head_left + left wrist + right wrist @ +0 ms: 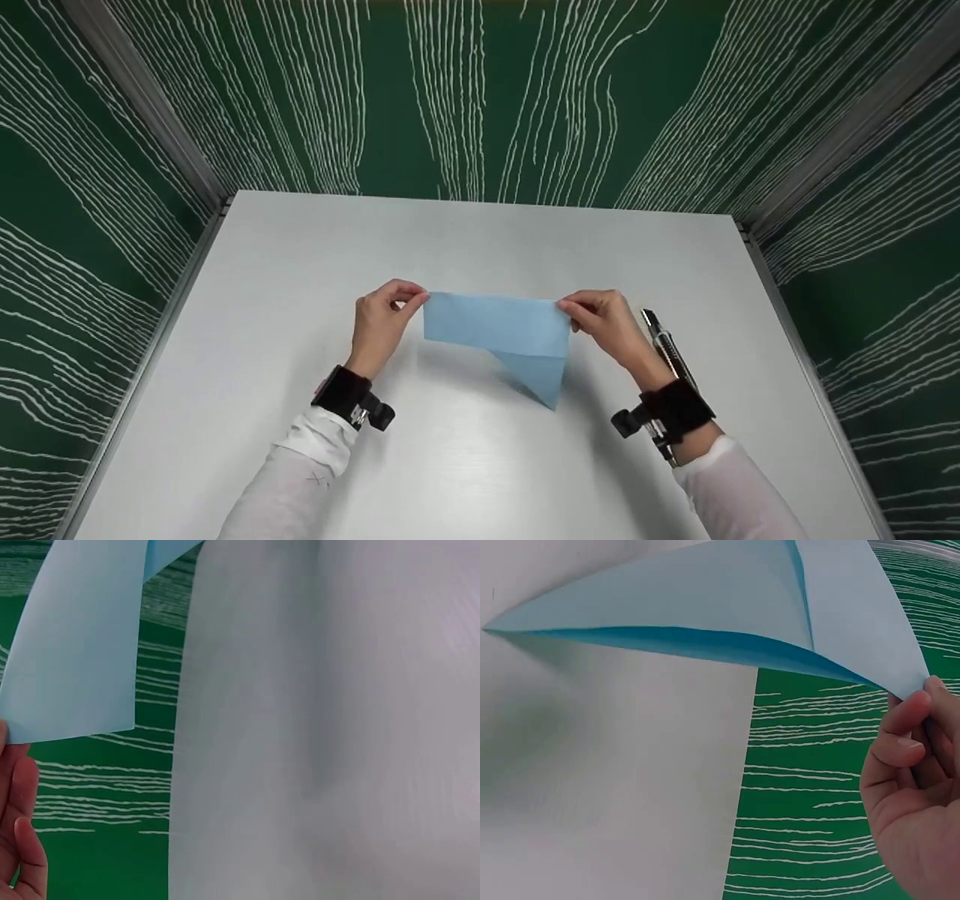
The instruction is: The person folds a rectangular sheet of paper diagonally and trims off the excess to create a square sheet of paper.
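Note:
A folded sheet of light blue paper [495, 324] is stretched between both hands above the white table. It shows a long rectangular band with a triangular flap hanging below its right part. The left hand [379, 322] pinches the band's upper left corner between thumb and fingers. At the upper right corner, the right hand [606, 321] pinches the paper. In the left wrist view, the paper [82, 645] hangs from the fingertips of the left hand [19, 817]. The right wrist view shows the layered paper [667, 596] parted along its lower edge, with the right hand [919, 780] gripping one corner.
A utility knife [670, 351] lies on the white table [480, 465], just right of the right hand and partly behind the wrist. Green panels [517, 97] with white wavy lines stand behind the table and on both sides.

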### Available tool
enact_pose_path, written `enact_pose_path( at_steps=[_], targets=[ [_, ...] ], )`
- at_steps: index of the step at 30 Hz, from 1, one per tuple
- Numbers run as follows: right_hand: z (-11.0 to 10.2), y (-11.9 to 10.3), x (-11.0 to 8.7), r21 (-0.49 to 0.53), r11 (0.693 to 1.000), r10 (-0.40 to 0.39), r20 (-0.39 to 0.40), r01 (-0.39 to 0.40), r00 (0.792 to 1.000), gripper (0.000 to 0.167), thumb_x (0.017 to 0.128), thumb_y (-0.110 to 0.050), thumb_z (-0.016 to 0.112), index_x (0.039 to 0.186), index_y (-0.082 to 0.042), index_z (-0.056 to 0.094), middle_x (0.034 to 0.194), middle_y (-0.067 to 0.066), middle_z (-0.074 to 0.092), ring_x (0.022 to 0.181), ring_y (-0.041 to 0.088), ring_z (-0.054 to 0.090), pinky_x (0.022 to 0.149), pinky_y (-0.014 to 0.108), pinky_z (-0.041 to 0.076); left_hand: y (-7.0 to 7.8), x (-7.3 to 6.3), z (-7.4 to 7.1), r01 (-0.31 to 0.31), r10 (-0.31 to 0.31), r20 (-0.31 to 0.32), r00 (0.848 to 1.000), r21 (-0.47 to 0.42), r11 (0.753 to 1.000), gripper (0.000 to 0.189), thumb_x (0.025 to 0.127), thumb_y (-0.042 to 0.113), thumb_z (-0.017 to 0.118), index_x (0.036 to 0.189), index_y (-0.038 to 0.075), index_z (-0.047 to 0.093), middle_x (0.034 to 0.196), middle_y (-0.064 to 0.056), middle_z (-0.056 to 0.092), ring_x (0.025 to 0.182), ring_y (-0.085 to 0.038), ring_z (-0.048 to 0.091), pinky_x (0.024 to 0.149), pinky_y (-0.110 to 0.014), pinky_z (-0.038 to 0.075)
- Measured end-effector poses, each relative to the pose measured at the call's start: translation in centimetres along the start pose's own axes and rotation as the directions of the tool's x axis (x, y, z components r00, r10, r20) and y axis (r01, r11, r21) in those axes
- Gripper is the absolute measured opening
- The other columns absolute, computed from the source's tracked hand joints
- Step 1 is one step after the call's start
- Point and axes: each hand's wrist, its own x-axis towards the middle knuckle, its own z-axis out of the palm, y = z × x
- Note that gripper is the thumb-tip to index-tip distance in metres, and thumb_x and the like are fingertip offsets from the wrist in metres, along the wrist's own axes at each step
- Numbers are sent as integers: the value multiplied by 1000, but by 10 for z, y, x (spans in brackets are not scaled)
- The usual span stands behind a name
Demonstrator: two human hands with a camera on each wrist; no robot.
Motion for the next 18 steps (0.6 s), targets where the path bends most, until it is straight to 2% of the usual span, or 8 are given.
enact_pose_path(
  at_steps=[3,6,11,15,18],
  targets=[
    [5,7,0,40,999,19,15,-19,1000,23,98,-18,64,99,3,74,69,1,58,59,7,50,54,17,40,2,1,1,-8,8,-7,1000,-3,1000,14,93,27,72,103,17,73,94,2,78,85,-11,69,71,-21,47],
    [11,14,1,69,997,44,36,-46,998,23,99,-17,62,100,3,72,70,1,58,60,8,51,55,18,41,3,1,2,-28,28,1,1000,2,1000,24,94,26,71,115,16,70,109,1,76,101,-14,69,80,-29,50],
    [18,25,3,121,988,92,40,-97,995,22,101,-15,59,103,5,69,69,-2,58,59,8,53,55,19,42,5,-2,8,-129,127,49,991,57,990,36,96,23,68,129,12,63,136,-5,64,130,-23,57,102,-41,50],
    [25,35,3,174,972,152,34,-156,988,23,103,-13,56,107,8,65,74,-2,58,60,7,55,57,19,45,9,-7,17,-230,216,138,967,94,969,35,97,23,67,129,10,65,140,-9,61,136,-26,52,113,-44,42],
    [31,42,3,203,960,189,37,-193,981,25,103,-11,54,110,10,63,77,-1,59,62,7,57,60,19,48,12,-11,27,-320,283,240,929,132,938,35,97,24,66,129,10,66,139,-10,62,136,-27,53,115,-47,40]
  ],
)
